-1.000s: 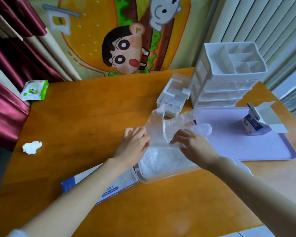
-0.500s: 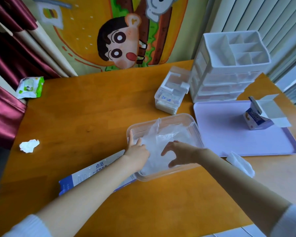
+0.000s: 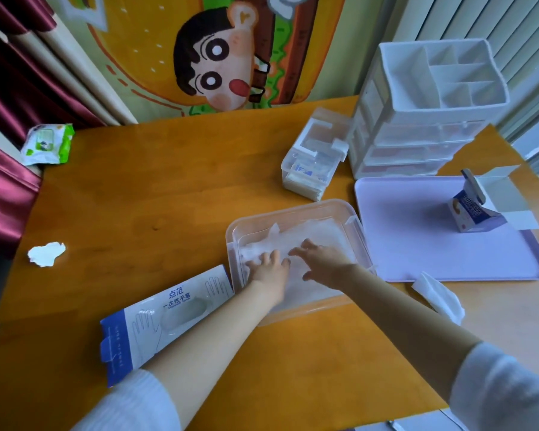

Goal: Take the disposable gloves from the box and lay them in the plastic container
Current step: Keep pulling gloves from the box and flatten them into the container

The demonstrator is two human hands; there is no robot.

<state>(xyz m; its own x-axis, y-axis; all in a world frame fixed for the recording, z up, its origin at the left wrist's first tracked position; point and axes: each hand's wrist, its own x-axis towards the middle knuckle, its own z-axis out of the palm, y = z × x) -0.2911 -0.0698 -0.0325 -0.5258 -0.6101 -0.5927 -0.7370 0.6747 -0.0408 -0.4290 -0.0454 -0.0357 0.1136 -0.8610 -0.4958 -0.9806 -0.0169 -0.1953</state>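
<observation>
Left hand [image 3: 269,270]: held palm down, fingers [image 3: 266,256] extended straight and slightly spread, pointed away from the body; nothing is gripped.
Right hand [image 3: 324,264]: held palm down, its fingers [image 3: 299,251] lightly bent and splayed, set just beside the left fingertips; the thumb is seen at the near edge.
Bare left forearm [image 3: 212,331]: stretched diagonally from lower left, behind the fingers.
Bare right forearm [image 3: 411,318]: stretched from lower right.
Pale grey-white left sleeve [image 3: 131,402] and matching right sleeve [image 3: 504,390]: worn near the elbows, well behind the fingers.
</observation>
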